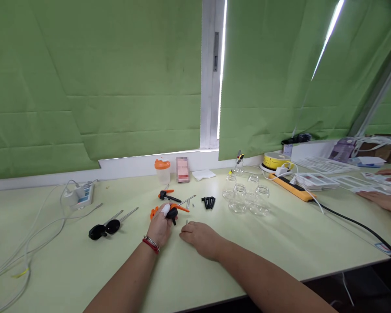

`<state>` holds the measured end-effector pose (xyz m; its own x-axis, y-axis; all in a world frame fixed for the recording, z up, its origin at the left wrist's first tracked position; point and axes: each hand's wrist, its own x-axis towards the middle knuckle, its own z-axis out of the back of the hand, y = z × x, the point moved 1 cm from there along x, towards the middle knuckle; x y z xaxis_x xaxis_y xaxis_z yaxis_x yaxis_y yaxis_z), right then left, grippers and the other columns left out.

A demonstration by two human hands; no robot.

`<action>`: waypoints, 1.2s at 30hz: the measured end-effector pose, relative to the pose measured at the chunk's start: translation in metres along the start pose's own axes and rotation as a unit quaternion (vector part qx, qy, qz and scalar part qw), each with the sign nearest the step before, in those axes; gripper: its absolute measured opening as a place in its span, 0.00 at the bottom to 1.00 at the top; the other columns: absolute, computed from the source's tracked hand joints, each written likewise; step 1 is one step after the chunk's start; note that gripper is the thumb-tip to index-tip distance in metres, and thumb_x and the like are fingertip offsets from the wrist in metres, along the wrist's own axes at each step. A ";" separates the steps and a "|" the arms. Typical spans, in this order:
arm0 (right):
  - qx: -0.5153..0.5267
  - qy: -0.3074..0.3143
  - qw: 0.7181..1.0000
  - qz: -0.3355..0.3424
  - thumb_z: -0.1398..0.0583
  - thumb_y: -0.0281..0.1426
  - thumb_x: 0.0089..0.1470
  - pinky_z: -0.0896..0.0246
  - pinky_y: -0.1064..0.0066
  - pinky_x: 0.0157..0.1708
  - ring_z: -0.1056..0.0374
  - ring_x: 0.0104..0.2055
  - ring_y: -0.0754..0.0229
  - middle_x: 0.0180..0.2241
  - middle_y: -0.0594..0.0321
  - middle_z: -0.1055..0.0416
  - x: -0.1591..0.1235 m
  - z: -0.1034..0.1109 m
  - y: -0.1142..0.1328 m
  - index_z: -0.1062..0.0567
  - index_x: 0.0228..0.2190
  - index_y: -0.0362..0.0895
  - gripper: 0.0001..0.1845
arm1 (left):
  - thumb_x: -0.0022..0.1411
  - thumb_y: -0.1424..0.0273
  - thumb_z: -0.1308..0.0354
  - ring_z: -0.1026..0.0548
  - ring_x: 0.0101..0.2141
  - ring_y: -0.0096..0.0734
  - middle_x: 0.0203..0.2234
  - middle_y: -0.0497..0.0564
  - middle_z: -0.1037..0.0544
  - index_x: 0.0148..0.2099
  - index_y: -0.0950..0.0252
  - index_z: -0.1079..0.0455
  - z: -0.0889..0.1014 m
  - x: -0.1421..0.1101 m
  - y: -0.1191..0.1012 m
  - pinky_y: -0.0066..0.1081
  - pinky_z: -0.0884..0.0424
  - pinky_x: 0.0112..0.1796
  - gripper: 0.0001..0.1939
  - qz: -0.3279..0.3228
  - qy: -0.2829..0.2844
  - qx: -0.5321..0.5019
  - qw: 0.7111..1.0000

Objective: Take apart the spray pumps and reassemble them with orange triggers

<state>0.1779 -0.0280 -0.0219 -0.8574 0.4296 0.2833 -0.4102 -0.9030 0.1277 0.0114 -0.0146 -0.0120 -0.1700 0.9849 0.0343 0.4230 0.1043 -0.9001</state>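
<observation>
My left hand is closed on a round black part with a thin metal rod and an orange lever-like arm, held just above the table. My right hand lies low on the table beside it, thumb and fingers together; a small metal pin shows at the fingertips. Behind my left hand lies a similar black and orange piece. Small metal pins and several short black tubes lie past my right hand. Two round black parts with metal rods lie at the left.
Several clear glass jars stand right of centre. Behind are an orange-lidded cup and a phone. White cables trail from a power strip at left. An orange power strip and another person's hands are at right.
</observation>
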 end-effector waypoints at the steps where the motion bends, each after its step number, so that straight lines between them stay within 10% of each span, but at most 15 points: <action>1: -0.006 -0.005 1.000 0.003 0.47 0.19 0.50 0.45 0.68 0.44 0.37 0.44 0.58 0.43 0.56 0.30 0.000 0.000 0.000 0.29 0.44 0.43 0.20 | 0.54 0.63 0.44 0.32 0.26 0.27 0.28 0.47 0.30 0.37 0.63 0.30 0.000 0.000 0.000 0.31 0.35 0.32 0.11 0.000 0.004 0.002 1.000; 18: -0.150 0.014 0.986 0.075 0.49 0.20 0.51 0.44 0.66 0.39 0.39 0.35 0.57 0.29 0.56 0.31 0.002 0.003 0.009 0.28 0.31 0.40 0.11 | 0.53 0.61 0.42 0.29 0.29 0.31 0.31 0.52 0.26 0.43 0.66 0.27 -0.007 -0.009 0.006 0.35 0.34 0.38 0.17 0.066 0.111 -0.009 0.992; 24: -0.031 -0.137 0.990 0.018 0.52 0.22 0.54 0.40 0.64 0.39 0.38 0.39 0.56 0.36 0.53 0.30 0.000 0.007 0.007 0.29 0.40 0.41 0.16 | 0.52 0.63 0.39 0.28 0.37 0.37 0.35 0.56 0.24 0.42 0.68 0.26 -0.012 -0.014 0.006 0.35 0.35 0.43 0.17 0.088 0.121 -0.039 0.988; 29: 0.166 -0.374 0.904 -0.124 0.51 0.28 0.57 0.39 0.65 0.42 0.35 0.40 0.58 0.37 0.55 0.30 -0.001 0.029 -0.002 0.29 0.40 0.44 0.13 | 0.54 0.64 0.40 0.29 0.36 0.37 0.36 0.57 0.25 0.42 0.67 0.26 -0.014 -0.015 0.012 0.38 0.34 0.41 0.15 0.094 0.153 -0.065 0.982; 36: 0.331 -0.437 0.799 -0.245 0.45 0.35 0.53 0.36 0.68 0.36 0.34 0.34 0.60 0.33 0.58 0.29 0.006 0.027 -0.021 0.28 0.36 0.42 0.11 | 0.53 0.64 0.38 0.30 0.35 0.37 0.35 0.58 0.27 0.41 0.68 0.26 -0.023 -0.025 0.013 0.41 0.34 0.41 0.15 0.145 0.187 -0.074 0.969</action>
<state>0.1904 -0.0066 0.0029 0.0194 0.8253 0.5644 -0.1269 -0.5579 0.8202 0.0419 -0.0346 -0.0143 0.2968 0.9544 -0.0306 0.5331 -0.1923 -0.8239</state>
